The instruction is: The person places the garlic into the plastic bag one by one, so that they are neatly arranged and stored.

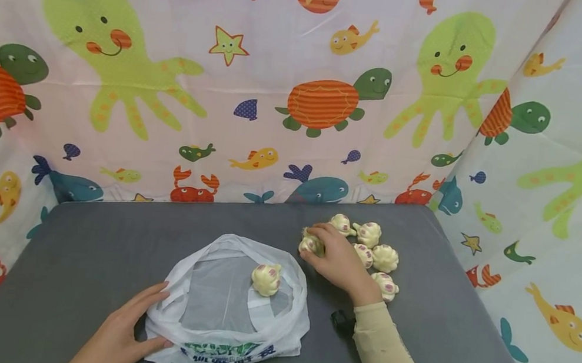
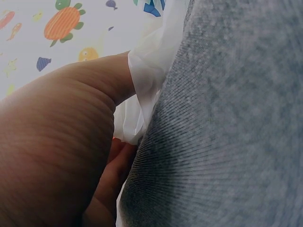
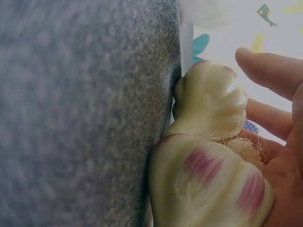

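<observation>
A white plastic bag (image 1: 230,350) lies with its mouth spread, and a garlic bulb (image 1: 266,279) sits in it. At the bag's left side, my left hand (image 1: 121,323) holds the edge between spread thumb and fingers; a fold of plastic (image 2: 149,71) covers one fingertip in the left wrist view. My right hand (image 1: 338,257) reaches over another garlic bulb (image 1: 310,242), fingers curled round it. Beside that hand lie several more garlic bulbs (image 1: 385,258). Up close, the right wrist view shows a purple-streaked bulb (image 3: 208,184) before the palm, its contact with the hand unclear.
The grey table (image 1: 119,246) carries everything. A small black object (image 1: 342,322) lies near the right forearm, partly covered by it. A curtain (image 1: 256,107) printed with sea animals hangs behind and along the sides.
</observation>
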Demonstrator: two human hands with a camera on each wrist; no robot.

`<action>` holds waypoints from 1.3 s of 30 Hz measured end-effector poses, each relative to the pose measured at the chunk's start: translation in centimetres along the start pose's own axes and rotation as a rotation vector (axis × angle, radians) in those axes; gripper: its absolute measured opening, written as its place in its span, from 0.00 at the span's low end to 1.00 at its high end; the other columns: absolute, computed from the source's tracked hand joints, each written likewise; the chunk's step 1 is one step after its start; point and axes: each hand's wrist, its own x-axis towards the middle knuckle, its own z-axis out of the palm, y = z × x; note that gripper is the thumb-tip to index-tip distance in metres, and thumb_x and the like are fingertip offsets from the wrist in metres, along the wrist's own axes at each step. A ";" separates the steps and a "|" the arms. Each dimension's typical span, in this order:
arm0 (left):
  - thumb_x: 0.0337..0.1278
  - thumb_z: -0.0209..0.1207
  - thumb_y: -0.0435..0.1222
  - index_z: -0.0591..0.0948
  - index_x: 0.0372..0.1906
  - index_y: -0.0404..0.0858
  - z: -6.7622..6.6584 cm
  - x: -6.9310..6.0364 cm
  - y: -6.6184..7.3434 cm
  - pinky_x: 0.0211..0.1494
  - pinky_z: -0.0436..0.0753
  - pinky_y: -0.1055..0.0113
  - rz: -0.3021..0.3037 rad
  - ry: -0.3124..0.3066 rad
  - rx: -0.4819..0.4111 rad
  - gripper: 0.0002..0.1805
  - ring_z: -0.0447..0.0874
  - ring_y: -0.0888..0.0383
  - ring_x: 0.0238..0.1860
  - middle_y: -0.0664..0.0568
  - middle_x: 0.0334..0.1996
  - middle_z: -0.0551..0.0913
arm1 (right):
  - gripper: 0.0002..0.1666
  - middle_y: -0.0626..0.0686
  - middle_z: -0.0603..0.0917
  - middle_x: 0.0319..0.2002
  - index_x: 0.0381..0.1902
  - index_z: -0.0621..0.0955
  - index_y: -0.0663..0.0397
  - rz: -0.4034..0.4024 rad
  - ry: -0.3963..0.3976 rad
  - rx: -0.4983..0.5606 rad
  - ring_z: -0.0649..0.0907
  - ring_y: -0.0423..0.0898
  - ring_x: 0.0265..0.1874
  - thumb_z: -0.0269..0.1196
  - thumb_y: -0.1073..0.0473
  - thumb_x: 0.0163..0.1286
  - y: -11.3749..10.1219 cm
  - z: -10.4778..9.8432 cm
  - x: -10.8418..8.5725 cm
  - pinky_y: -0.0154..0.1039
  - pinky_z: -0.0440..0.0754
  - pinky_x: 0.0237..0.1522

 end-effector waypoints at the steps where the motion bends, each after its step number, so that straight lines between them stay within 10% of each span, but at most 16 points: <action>1: 0.47 0.81 0.62 0.78 0.76 0.44 0.0 0.0 0.0 0.63 0.86 0.40 0.004 0.005 0.001 0.52 0.79 0.46 0.71 0.50 0.78 0.74 | 0.32 0.58 0.81 0.67 0.68 0.84 0.58 -0.002 0.001 -0.005 0.81 0.59 0.68 0.76 0.49 0.73 0.0 0.0 0.0 0.59 0.80 0.69; 39: 0.46 0.85 0.54 0.78 0.76 0.46 0.4 -0.1 0.1 0.63 0.86 0.42 0.040 0.063 0.023 0.50 0.78 0.47 0.72 0.52 0.78 0.74 | 0.28 0.56 0.85 0.61 0.63 0.87 0.58 -0.038 0.009 -0.002 0.85 0.57 0.62 0.79 0.54 0.70 0.3 -0.1 0.0 0.58 0.83 0.65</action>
